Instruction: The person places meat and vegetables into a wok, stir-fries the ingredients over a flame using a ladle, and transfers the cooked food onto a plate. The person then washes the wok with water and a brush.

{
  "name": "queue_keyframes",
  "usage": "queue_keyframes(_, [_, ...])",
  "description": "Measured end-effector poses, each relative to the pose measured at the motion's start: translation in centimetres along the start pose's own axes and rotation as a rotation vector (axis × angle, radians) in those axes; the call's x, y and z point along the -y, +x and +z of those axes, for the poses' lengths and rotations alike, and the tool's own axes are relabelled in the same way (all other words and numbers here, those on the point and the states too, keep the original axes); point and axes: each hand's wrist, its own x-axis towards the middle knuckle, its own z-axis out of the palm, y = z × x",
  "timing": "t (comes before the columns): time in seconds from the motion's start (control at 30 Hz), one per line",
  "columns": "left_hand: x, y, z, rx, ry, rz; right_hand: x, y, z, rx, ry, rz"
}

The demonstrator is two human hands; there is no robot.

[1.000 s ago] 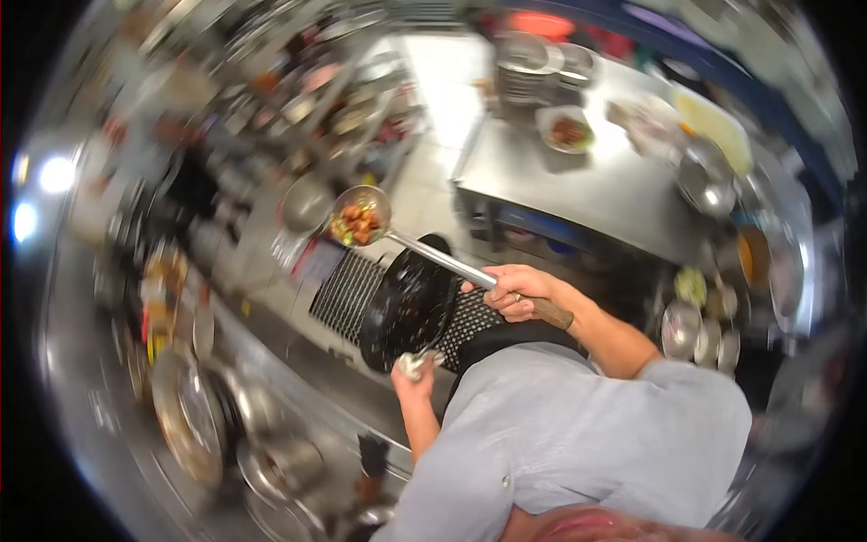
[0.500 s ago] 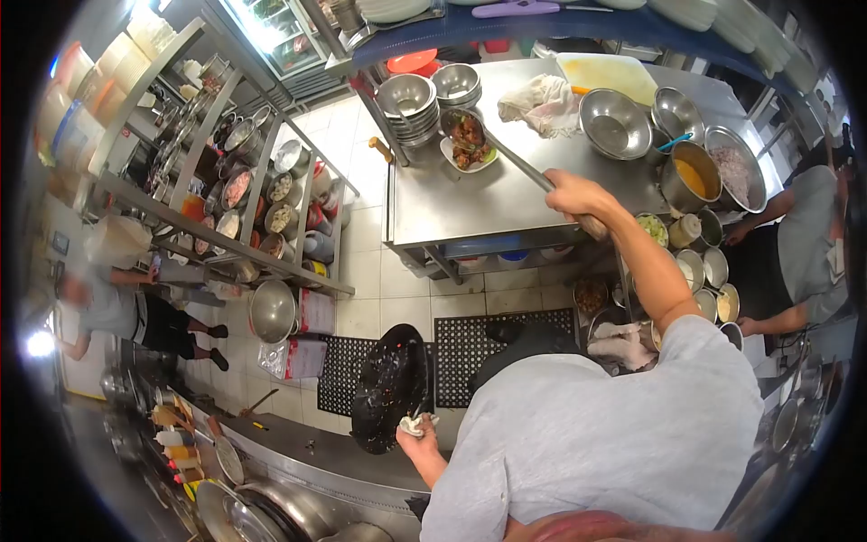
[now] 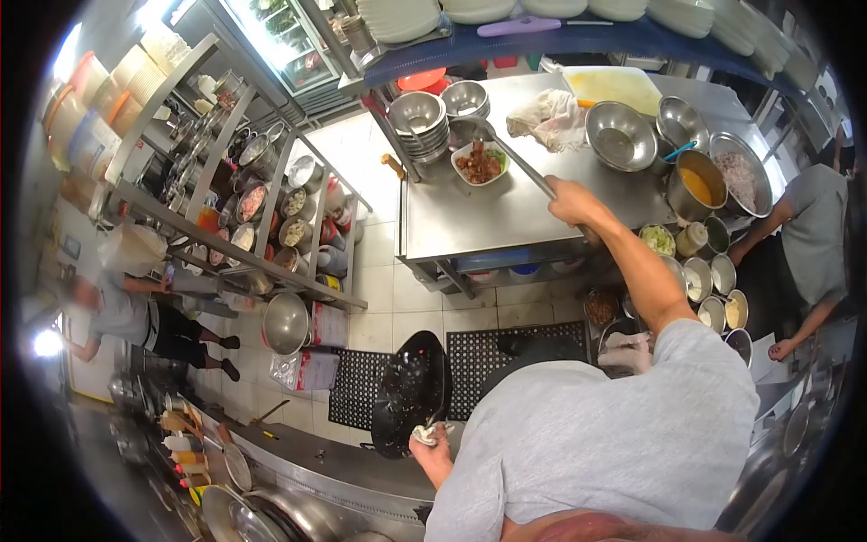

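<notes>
My left hand: closed on a crumpled off-white cloth at the near rim of a round black wok.
Wok: tilted, its dark inside showing only small scraps and a few red flecks; I judge it all but emptied.
My right hand: fingers wrapped round the handle of a long silver metal ladle.
Ladle's scoop: at the far side of a white, rounded bowl; I cannot tell whether it touches or what it contains.
Browned food chunks: heaped in that bowl with some green pieces, so the dishing-out looks nearly done.
Left undone: wok and ladle, neither yet set down.
Brushed steel table: under the bowl.
Stacked silver metal bowls: just beyond it.
</notes>
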Motion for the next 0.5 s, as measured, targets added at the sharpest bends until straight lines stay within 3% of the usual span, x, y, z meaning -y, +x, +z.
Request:
queue_keyframes(0.07, [-3.7, -2.7, 3.8, -0.034, 0.122, 0.136, -1.5, 0.2, 1.6, -0.107, -0.048, -0.067])
queue_keyframes(0.13, [-6.7, -4.8, 5.7, 0.081, 0.736, 0.296, -1.6, -0.5, 1.5, -0.206, -0.089, -0.113])
queue_keyframes(0.2, [-6.9, -4.8, 6.1, 0.043, 0.674, 0.265, 0.1, -1.7, -0.4, -0.005, 0.0, -0.012])
queue_keyframes(0.23, [-6.3, -4.0, 5.1, 0.069, 0.675, 0.238, -0.4, -1.7, 0.5, -0.01, 0.003, -0.012])
queue_keyframes(0.3, [-5.0, -2.7, 3.6, 0.092, 0.671, 0.214, -1.9, -1.5, 3.2, -0.293, -0.089, -0.15])
queue_keyframes(0.33, [-4.6, -2.3, 3.2, 0.128, 0.652, 0.203, -0.8, -2.1, 2.2, -0.297, -0.089, -0.148])
queue_keyframes(0.4, [-4.8, -2.0, 3.2, 0.174, 0.64, 0.186, 1.1, -3.4, 0.2, -0.042, 0.124, -0.002])
queue_keyframes(0.47, [-6.3, -2.1, 5.0, -0.079, -0.174, -0.189, -1.5, -1.5, 2.1, -0.079, 0.035, -0.083])
queue_keyframes(0.5, [-5.0, -1.6, 4.6, -0.036, 0.049, -0.04, -2.2, -1.5, 3.5, -0.212, 0.01, -0.144])
